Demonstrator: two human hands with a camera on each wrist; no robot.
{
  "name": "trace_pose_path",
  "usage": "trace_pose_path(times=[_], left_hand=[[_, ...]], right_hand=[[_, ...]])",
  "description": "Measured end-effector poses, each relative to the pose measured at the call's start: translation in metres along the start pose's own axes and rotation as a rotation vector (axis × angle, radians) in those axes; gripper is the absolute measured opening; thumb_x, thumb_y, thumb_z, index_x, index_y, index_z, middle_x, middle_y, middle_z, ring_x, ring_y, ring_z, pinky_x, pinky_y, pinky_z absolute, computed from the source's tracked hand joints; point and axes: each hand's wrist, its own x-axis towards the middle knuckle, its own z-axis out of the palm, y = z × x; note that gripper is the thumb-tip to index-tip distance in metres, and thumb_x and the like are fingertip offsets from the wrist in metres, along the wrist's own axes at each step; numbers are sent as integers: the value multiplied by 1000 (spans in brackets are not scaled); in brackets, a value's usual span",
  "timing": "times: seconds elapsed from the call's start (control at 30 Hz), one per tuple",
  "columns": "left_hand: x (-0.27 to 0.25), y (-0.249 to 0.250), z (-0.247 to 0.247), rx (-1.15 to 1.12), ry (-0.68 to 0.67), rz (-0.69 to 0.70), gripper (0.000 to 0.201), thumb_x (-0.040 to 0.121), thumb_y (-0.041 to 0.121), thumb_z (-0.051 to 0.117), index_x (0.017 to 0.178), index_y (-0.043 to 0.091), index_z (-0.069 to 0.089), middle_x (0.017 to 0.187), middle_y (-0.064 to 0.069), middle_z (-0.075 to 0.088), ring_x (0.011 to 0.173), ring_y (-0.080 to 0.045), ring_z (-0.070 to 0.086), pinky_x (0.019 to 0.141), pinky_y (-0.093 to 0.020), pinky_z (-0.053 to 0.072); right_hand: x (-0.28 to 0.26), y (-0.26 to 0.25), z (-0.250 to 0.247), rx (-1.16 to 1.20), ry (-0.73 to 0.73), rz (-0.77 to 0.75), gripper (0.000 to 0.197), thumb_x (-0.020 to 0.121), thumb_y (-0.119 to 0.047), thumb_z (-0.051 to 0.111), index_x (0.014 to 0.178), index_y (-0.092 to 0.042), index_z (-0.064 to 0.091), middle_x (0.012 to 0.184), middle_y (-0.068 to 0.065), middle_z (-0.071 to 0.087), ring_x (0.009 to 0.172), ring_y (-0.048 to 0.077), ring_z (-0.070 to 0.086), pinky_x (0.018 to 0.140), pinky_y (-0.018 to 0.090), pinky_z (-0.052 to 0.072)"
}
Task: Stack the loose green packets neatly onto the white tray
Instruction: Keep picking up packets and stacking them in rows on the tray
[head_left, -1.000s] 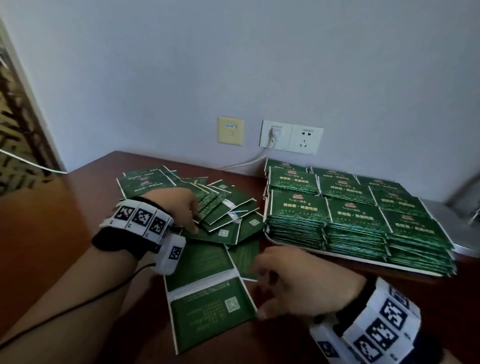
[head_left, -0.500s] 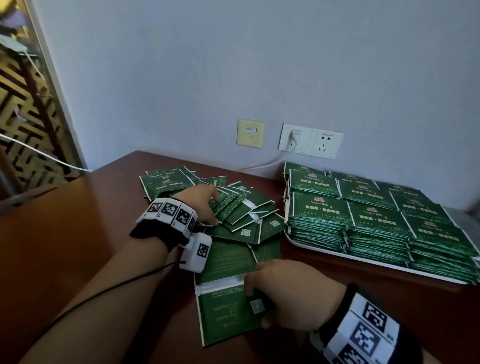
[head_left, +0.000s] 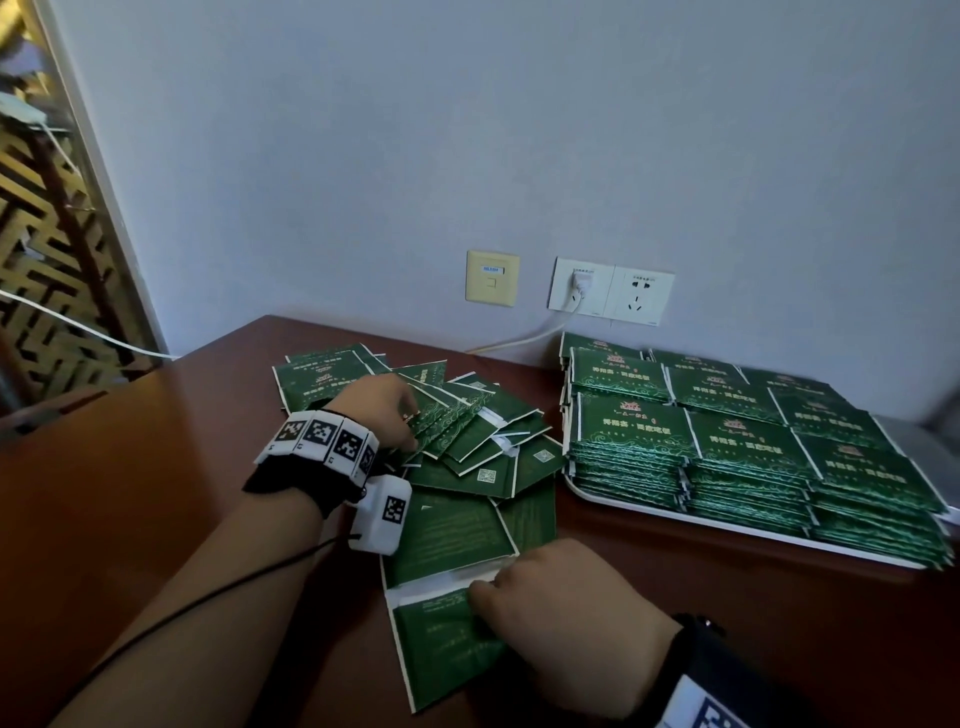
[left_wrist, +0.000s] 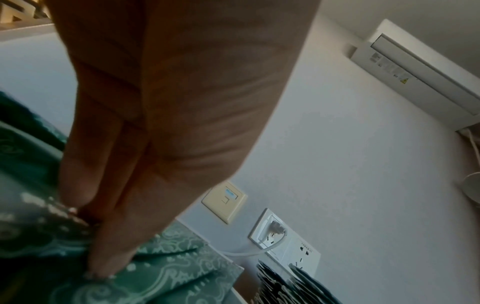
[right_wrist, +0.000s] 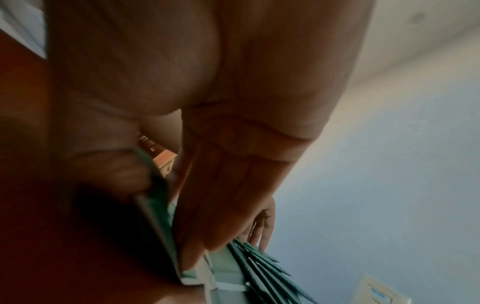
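Loose green packets (head_left: 483, 441) lie in a fanned heap on the brown table, left of the white tray (head_left: 618, 500). The tray holds several neat stacks of green packets (head_left: 748, 452). My left hand (head_left: 402, 421) rests on the heap with its straight fingers (left_wrist: 109, 257) pressing the patterned packets (left_wrist: 161, 281). My right hand (head_left: 485, 597) is at the nearest packet (head_left: 441, 639) by the table's front. Its thumb (right_wrist: 116, 170) sits on one side of the packet's edge (right_wrist: 154, 199) and its fingers (right_wrist: 213, 205) on the other, pinching it.
Behind the table is a wall with a beige socket plate (head_left: 492, 278) and a white double outlet (head_left: 613, 290), whose plugged cable (head_left: 519, 340) runs down to the table. A lattice screen (head_left: 47, 249) stands at the left. A grey object (head_left: 930, 447) lies beyond the tray's right end.
My right hand slid left onto the nearest packet and took hold of its edge. My left hand stayed on the heap. The head view swung left.
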Motion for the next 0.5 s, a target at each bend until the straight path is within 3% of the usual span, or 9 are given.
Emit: trace_pose_path(times=[0.07,0.1,0.17,0.23,0.27,0.33,0.4,0.43,0.5], left_hand=[[4,-1,1,3,0,-1,48,72,12,84,117,17,70,114,-3,71,104,-22,65,89,-33,53],[5,-2,2,3,0,-5,48,72,10,83,117,17,69,114,-3,71,104,-23,65,87,-32,53],[7,-3,5,19,-16,-21,50,73,9,80,119,20,65,117,-3,66,106,-25,62,85,-33,53],[8,-4,10,71,-56,-42,53,73,15,76,120,26,54,124,-4,55,113,-30,55,90,-40,52],[8,-5,12,106,-68,-51,53,74,17,74,119,29,49,125,-4,50,115,-32,52,92,-44,52],[8,-4,14,141,-67,-55,48,78,15,68,120,28,48,126,-6,48,115,-32,52,92,-44,52],[9,-1,12,141,-28,-36,39,82,11,62,118,23,54,124,-6,57,111,-28,57,91,-40,52],[8,0,10,137,1,-26,34,83,9,61,115,21,60,121,-6,62,108,-27,59,90,-39,53],[5,7,5,117,53,-5,27,82,8,62,105,18,72,108,-7,69,100,-28,64,87,-39,55]], right_hand=[[2,0,9,-35,31,-4,28,53,-22,76,72,-22,55,50,-5,56,40,19,55,42,20,13],[2,1,9,-58,82,8,31,48,-24,78,69,-24,54,46,-5,53,36,17,52,42,20,10],[-4,4,5,-29,145,24,31,59,-22,75,83,-22,56,59,-2,62,49,22,62,44,24,24],[-11,18,0,76,182,75,35,76,-18,62,109,-22,52,89,4,68,79,31,67,59,32,42],[-17,27,-1,154,220,94,37,80,-18,57,115,-27,49,97,3,67,88,31,65,67,35,48],[-31,42,-3,365,279,133,35,81,-19,55,114,-31,53,97,-7,66,89,16,64,72,33,52],[-41,58,-1,595,296,151,30,84,-13,59,108,-31,60,89,-17,62,77,-2,60,65,19,48],[-45,65,-1,680,292,160,30,86,-10,60,107,-30,62,89,-19,62,75,-5,59,62,13,44],[-55,79,0,749,260,204,34,87,-6,62,110,-31,64,93,-17,64,77,-2,61,62,15,46]])
